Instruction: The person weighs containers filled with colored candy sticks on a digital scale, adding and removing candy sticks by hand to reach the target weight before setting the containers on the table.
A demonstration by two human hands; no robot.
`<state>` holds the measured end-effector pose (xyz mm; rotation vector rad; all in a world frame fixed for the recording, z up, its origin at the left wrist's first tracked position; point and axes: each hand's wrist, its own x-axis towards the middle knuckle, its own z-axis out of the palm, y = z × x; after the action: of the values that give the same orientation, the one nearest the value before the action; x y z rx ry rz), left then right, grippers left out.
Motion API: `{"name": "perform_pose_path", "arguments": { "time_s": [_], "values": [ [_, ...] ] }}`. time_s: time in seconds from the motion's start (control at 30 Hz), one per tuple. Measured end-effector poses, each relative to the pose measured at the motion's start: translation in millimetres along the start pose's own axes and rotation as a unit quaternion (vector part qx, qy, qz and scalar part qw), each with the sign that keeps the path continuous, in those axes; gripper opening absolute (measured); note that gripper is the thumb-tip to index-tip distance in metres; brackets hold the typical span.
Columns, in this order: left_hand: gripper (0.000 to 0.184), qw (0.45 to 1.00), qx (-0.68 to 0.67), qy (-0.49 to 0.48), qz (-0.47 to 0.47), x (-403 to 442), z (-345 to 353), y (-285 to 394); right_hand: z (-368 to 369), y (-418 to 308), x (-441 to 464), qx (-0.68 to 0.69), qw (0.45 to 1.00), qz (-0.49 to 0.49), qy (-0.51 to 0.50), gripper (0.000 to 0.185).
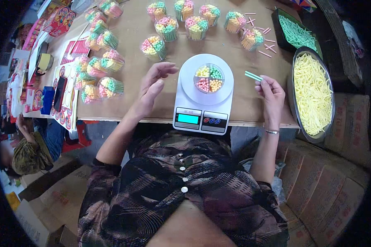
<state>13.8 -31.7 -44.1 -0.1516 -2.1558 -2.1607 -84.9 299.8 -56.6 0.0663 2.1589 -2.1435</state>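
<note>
A white digital kitchen scale (pixel 184 103) sits at the table's front edge, its display lit green. On its round plate stands a clear divided cup (pixel 209 78) packed with yellow, green, pink and orange sticks, one colour per compartment. To the right of the scale, my right hand (pixel 271 95) pinches a couple of green sticks (pixel 253 75) between thumb and fingers. My left hand (pixel 156 84) hovers left of the scale, fingers apart and holding nothing.
Filled cups (pixel 167 28) stand behind the scale, and more filled cups (pixel 111 59) lie at the left. Loose pink sticks (pixel 264 53) are scattered at the right rear. Beside them are a tub of green sticks (pixel 294 31) and a bowl of yellow sticks (pixel 312 92). Another person (pixel 29 148) is at far left.
</note>
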Motion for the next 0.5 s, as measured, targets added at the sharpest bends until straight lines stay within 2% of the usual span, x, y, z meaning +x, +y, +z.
{"name": "perform_pose_path", "arguments": {
  "time_s": [0.23,0.33,0.43,0.5],
  "values": [
    [0.055,0.999,0.038,-0.030,0.022,3.4,8.5,-1.4,0.8,30.2,2.8,0.042,0.997,0.062,-0.009,0.018],
    [0.061,0.991,0.120,-0.059,0.030,6.0,11.7,-5.2,2.4,23.4,1.4,0.019,0.998,0.062,-0.005,0.018],
    [0.067,0.985,0.145,-0.074,0.056,11.1,28.9,-1.3,0.7,23.8,2.4,0.025,0.998,0.047,-0.014,0.018],
    [0.074,0.978,0.182,-0.077,0.072,11.0,31.5,3.6,4.4,18.2,-0.3,0.081,0.994,0.072,-0.023,0.018]
  ]
}}
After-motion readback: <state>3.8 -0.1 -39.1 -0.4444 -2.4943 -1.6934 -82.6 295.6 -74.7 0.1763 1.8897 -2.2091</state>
